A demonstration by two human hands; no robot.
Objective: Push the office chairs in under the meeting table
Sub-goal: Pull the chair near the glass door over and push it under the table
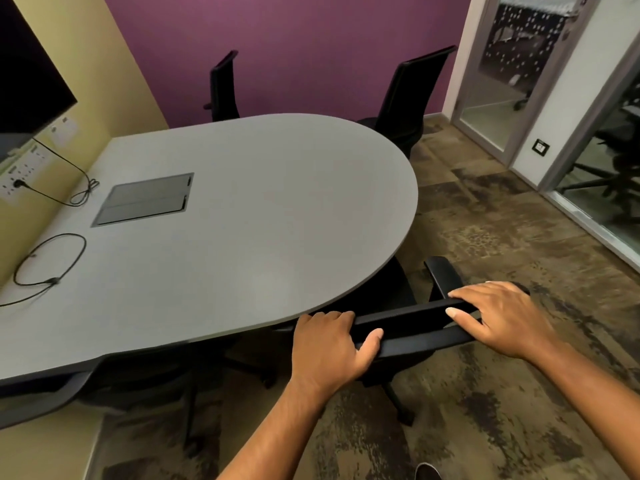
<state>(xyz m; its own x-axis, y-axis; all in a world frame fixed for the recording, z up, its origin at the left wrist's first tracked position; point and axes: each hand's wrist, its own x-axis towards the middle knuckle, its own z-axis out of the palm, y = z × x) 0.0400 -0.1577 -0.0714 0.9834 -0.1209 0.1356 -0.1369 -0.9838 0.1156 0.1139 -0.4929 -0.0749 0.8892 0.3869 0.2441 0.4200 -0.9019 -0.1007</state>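
Both your hands are on the top edge of the near chair's backrest, at the rounded end of the meeting table. Your left hand is wrapped around the rail: fingers curled over the table-side face, thumb pressed on the side facing you, a closed grasp. Your right hand lies flatter, fingers spread loosely across the top of the rail, thumb along its near face; more a resting palm than a clamp. The backrest sits just beside the table edge, its left end about touching or slightly under the rim; can't tell which. The seat is dark and mostly hidden beneath the tabletop. One armrest pokes up past the table's curve, clear of the edge. Chair base legs show on the carpet below your hands.

Across the table: one far chair against the purple wall, tucked close, and a second far chair angled out at the table's far curve. On the tabletop: a flush cable hatch and a looped black cable near the wall side. Nothing visible between backrest and table edge.
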